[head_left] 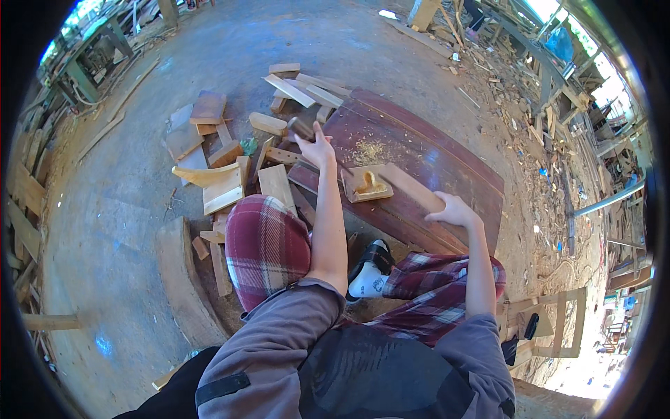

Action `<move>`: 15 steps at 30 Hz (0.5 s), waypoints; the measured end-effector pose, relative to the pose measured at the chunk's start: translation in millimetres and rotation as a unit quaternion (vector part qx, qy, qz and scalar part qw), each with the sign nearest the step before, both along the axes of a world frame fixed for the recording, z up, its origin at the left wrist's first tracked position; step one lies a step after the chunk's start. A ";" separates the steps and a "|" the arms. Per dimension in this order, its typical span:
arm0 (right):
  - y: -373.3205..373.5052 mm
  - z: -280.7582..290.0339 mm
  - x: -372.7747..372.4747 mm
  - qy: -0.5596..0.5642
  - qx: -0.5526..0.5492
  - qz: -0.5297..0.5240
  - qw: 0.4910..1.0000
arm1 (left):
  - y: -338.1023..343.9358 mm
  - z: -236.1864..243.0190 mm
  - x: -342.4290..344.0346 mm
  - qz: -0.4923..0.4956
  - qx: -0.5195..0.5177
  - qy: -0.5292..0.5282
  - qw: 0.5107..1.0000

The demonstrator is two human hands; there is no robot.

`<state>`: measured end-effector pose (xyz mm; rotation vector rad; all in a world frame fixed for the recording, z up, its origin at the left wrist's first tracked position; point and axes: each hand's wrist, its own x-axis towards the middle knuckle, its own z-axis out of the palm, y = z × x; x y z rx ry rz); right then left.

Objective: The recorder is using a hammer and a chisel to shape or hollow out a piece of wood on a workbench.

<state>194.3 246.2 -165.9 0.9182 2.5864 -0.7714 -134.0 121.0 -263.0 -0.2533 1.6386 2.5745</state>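
My left hand point(317, 148) is closed around a dark club-like tool point(301, 128), its thick end sticking out beyond my fingers; I cannot make out its exact kind. My right hand point(455, 211) grips the near right end of a light wooden bar point(415, 187). The bar's other end meets a small wooden block point(357, 192); how they join is unclear. A yellowish curved piece point(370, 184) stands in a hollow of that block. Both rest over a reddish-brown wooden panel point(447, 153), where wood shavings point(368, 150) lie scattered beyond the block.
Several wood offcuts point(277, 181) are heaped left of the panel, with a curved piece point(202, 176) among them. A thick timber slab point(185, 272) lies by my left knee. My sandalled foot point(370, 272) is close to the panel's near edge. Scrap wood point(558, 105) lines the right side.
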 end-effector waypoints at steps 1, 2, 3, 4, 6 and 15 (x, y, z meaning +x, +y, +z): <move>-5.7 0.0 1.1 -0.026 -0.005 0.019 0.999 | -1.6 -2.7 -4.1 0.073 0.034 -0.050 0.996; -9.6 -1.8 2.7 -0.048 -0.009 0.024 0.999 | -4.0 -6.5 -6.4 0.076 0.034 -0.048 0.995; -12.7 -4.2 8.0 -0.049 -0.009 0.021 0.999 | -2.5 -7.5 -0.8 0.075 -0.013 -0.038 0.996; -16.0 -7.3 12.7 -0.066 -0.011 0.038 0.997 | -0.8 -8.8 5.2 0.072 -0.060 -0.028 0.995; -23.8 -7.1 12.9 -0.113 -0.031 0.050 0.992 | 2.8 -13.1 9.3 0.070 -0.105 -0.018 0.992; -7.2 -30.9 23.4 -0.116 0.000 0.055 0.992 | 15.3 -32.4 8.0 -0.003 -0.065 0.119 0.991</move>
